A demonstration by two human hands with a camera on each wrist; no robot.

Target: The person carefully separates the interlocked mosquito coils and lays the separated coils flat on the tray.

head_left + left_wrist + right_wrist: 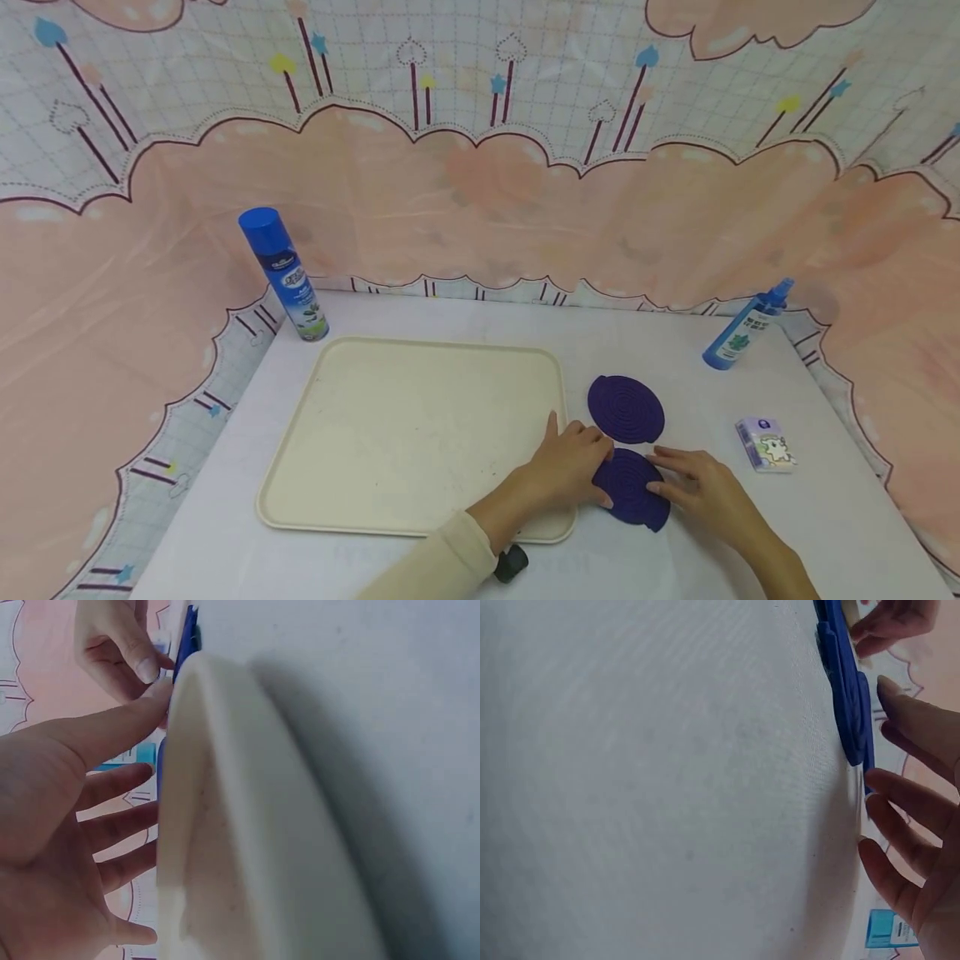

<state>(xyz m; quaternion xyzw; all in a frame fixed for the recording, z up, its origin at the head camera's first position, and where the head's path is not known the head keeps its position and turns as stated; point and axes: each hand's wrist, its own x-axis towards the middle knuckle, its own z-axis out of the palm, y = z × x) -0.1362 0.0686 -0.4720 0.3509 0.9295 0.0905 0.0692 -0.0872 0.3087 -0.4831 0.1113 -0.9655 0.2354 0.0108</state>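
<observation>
Two dark purple round mats with concentric ridges and small edge tabs lie on the table right of the cream tray (405,442). The far mat (626,408) lies untouched. At the near mat (637,492), my left hand (566,467) reaches across the tray's right rim, its fingertips at the mat's left edge. My right hand (701,492) is at the right edge, thumb over the mat and fingers spread beside it. The left wrist view shows the left fingers (124,825) fairly straight. In the right wrist view the right fingers (911,802) are loosely bent beside the blue-looking mats (845,697).
A blue spray can (285,275) stands behind the tray at the left. At the back right is a blue spray bottle (742,333), with a small purple-and-white pack (767,446) nearer. A black object (512,564) lies by the left forearm. Patterned cloth (480,208) hangs behind the table.
</observation>
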